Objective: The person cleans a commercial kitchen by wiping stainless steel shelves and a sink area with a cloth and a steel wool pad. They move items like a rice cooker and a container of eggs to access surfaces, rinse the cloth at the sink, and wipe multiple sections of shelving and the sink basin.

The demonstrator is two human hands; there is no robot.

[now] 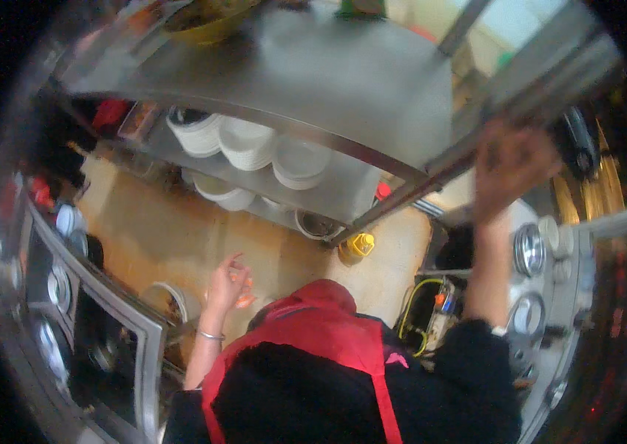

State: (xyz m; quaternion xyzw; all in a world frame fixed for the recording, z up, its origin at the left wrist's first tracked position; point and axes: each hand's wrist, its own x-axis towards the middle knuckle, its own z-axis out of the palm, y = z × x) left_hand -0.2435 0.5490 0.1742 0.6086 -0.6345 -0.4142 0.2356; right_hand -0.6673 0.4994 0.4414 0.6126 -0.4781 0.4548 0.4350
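My left hand (228, 284) hangs low over the tan floor, its fingers loosely bent and apart, a bangle on the wrist. An orange thing (245, 301) shows just behind its fingers, too blurred to name. My right hand (513, 166) is raised at the right, smeared by motion, close to the metal post (402, 202) of a steel shelving table. Whether it touches the metal or holds anything is not clear. Before me stands that table's steel top (346, 83). On the shelf beneath are stacks of white bowls (247, 141).
A yellow-capped bottle (356, 248) stands on the floor by the post. At left is a steel counter (149, 355) with dark openings; a round white container (166, 299) sits beside it. Metal bowls (529, 250) rest on the right counter. A yellow hose (406, 305) runs below.
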